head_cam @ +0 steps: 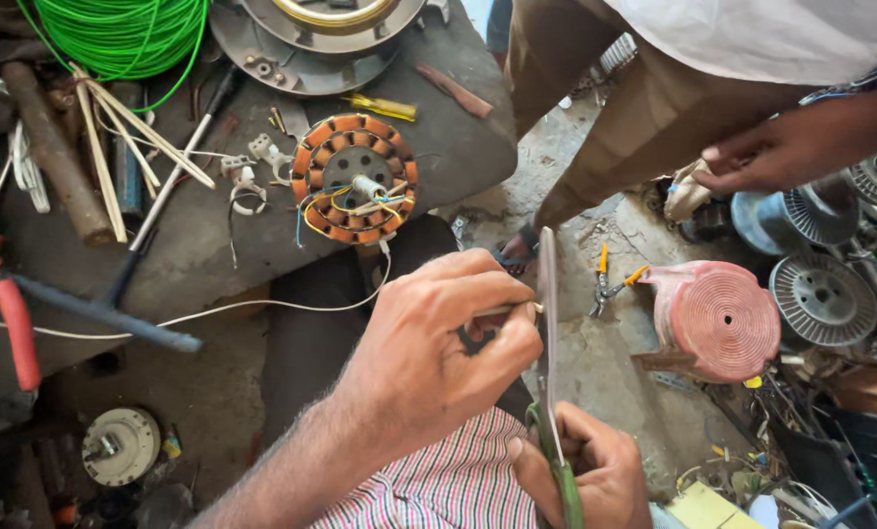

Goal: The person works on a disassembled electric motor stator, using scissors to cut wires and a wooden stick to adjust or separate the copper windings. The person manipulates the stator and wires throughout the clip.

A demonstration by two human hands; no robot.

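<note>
While the left hand [428,353] pinches the end of a thin white wire [262,306] between thumb and fingertips, the right hand [590,470] is closed around the green handles of a pair of scissors [548,333], blades pointing up and away, almost shut. The wire end meets the blades just beside the left fingertips. From there the wire runs back across the lap to the round copper-wound motor stator with orange coils [354,178], lying flat on the dark grey worn workbench [458,127], well apart from both hands. Near the stator: a yellow-handled screwdriver [384,106], small white plastic clips [247,176], a bundle of pale thin sticks [130,137], a coil of green wire [115,34] at the top edge. A red-handled tool [7,304] lies far left. On the floor to the right, a reddish copper coil spool [717,318] and small orange-handled pliers [610,279]. Another person's hand [796,147] rests near grey metal rotors [820,294] at the right.
</note>
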